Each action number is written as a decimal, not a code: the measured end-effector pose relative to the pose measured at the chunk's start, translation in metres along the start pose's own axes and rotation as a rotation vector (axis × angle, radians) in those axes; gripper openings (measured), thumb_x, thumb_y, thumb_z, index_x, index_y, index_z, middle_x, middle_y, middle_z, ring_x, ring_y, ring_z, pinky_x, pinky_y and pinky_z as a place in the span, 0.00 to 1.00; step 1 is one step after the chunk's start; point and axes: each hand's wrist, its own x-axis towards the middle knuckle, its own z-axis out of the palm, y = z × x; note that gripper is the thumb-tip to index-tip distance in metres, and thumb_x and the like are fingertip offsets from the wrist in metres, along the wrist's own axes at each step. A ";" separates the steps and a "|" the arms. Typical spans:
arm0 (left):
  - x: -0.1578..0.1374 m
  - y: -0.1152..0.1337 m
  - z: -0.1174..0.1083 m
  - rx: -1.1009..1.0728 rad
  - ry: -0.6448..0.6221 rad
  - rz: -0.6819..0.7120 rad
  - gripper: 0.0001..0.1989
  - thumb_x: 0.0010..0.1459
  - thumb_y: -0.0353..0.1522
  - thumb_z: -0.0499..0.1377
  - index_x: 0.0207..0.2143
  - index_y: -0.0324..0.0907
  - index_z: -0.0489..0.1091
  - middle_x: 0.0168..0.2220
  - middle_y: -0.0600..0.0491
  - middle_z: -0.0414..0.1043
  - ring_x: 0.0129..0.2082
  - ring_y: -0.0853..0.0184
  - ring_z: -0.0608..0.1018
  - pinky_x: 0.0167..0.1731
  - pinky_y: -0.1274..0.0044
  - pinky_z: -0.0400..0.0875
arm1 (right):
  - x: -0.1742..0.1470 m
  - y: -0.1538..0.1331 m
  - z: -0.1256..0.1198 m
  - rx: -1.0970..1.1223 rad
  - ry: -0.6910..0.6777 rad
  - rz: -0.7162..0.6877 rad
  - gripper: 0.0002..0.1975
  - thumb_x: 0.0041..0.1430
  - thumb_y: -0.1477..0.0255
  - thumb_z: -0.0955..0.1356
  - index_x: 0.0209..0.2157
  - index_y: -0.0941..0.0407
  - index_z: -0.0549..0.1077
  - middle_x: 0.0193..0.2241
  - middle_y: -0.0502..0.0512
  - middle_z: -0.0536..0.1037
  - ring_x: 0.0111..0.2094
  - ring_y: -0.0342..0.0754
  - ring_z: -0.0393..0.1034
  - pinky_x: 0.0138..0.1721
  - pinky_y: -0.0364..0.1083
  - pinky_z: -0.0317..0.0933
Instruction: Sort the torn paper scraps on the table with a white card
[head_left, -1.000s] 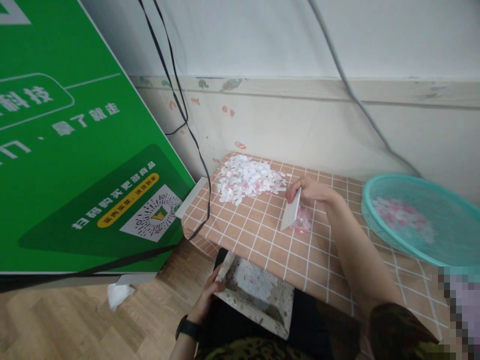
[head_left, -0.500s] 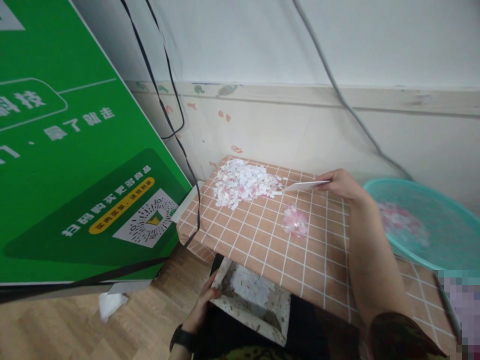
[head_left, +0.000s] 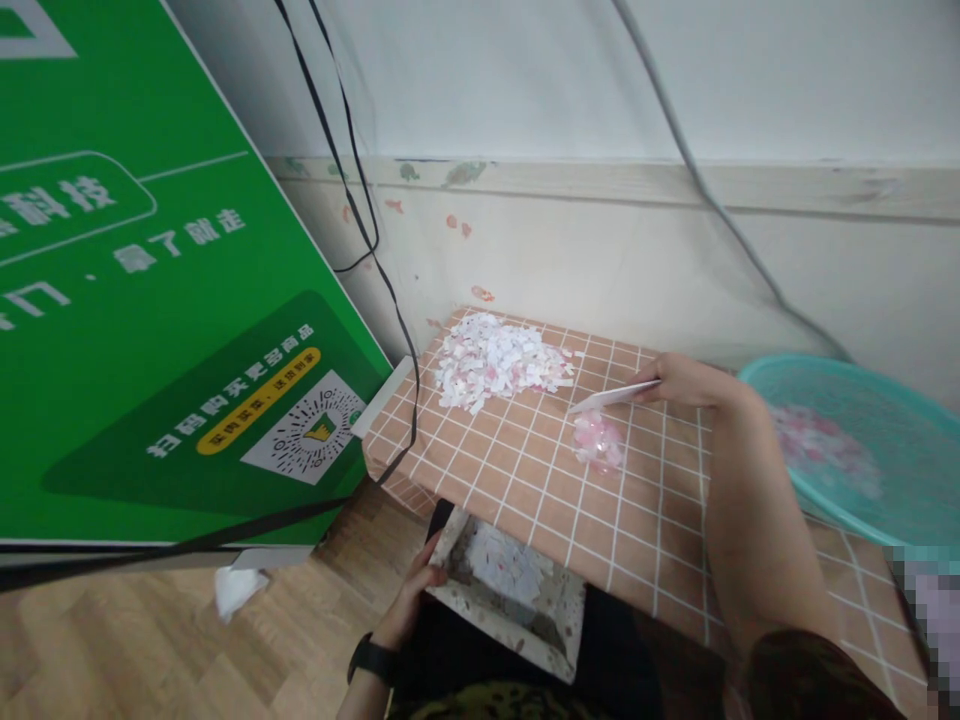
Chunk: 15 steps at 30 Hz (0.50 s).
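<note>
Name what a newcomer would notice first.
Probably the big green sign filling the left side. Next, the heap of white and pink scraps on the table, far left, and the turquoise basket at right. Between them, the right hand holds a white card near a pinkish pile.

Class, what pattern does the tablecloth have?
The tablecloth is brown with a white grid; the head view shows it best.

A: White card (head_left: 609, 399)?
B: Thin, slanted, just beside the pink heap (head_left: 598, 442).
A: Heap?
B: Small, loose, glossy, on checked cloth (head_left: 517, 450).
A: Tray (head_left: 517, 632)?
B: Shallow, stained, below the cloth's edge; pale scraps (head_left: 510, 562) inside.
</note>
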 end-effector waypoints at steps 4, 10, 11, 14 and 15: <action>0.000 0.000 0.000 -0.025 -0.030 0.010 0.35 0.47 0.31 0.57 0.61 0.45 0.65 0.54 0.51 0.74 0.57 0.49 0.69 0.56 0.61 0.59 | -0.005 -0.009 -0.003 0.030 0.003 -0.007 0.18 0.49 0.57 0.69 0.33 0.56 0.82 0.29 0.52 0.81 0.32 0.53 0.73 0.34 0.45 0.62; -0.004 0.009 0.007 0.017 -0.083 0.047 0.35 0.45 0.30 0.56 0.60 0.43 0.66 0.54 0.51 0.74 0.59 0.46 0.66 0.57 0.61 0.56 | 0.006 -0.052 0.010 0.013 0.091 -0.182 0.18 0.56 0.57 0.65 0.30 0.58 0.77 0.27 0.54 0.79 0.28 0.49 0.71 0.30 0.45 0.61; -0.004 0.011 0.008 0.040 -0.075 0.046 0.35 0.45 0.30 0.56 0.60 0.43 0.66 0.54 0.52 0.74 0.58 0.46 0.66 0.57 0.61 0.55 | 0.009 -0.063 0.013 0.012 0.067 -0.206 0.17 0.57 0.59 0.65 0.31 0.57 0.77 0.27 0.53 0.79 0.27 0.48 0.71 0.29 0.45 0.60; -0.006 0.015 0.009 0.100 -0.055 0.064 0.35 0.45 0.30 0.55 0.60 0.45 0.67 0.57 0.53 0.71 0.60 0.46 0.64 0.59 0.60 0.53 | 0.013 -0.091 0.024 -0.046 0.057 -0.237 0.12 0.56 0.64 0.65 0.31 0.57 0.75 0.25 0.53 0.78 0.25 0.47 0.70 0.28 0.45 0.58; -0.006 0.016 0.010 0.111 -0.051 0.075 0.35 0.44 0.30 0.55 0.59 0.46 0.68 0.58 0.54 0.70 0.61 0.46 0.63 0.59 0.60 0.53 | 0.015 -0.099 0.028 -0.072 0.069 -0.240 0.11 0.56 0.65 0.65 0.30 0.57 0.75 0.24 0.53 0.77 0.25 0.47 0.69 0.27 0.45 0.58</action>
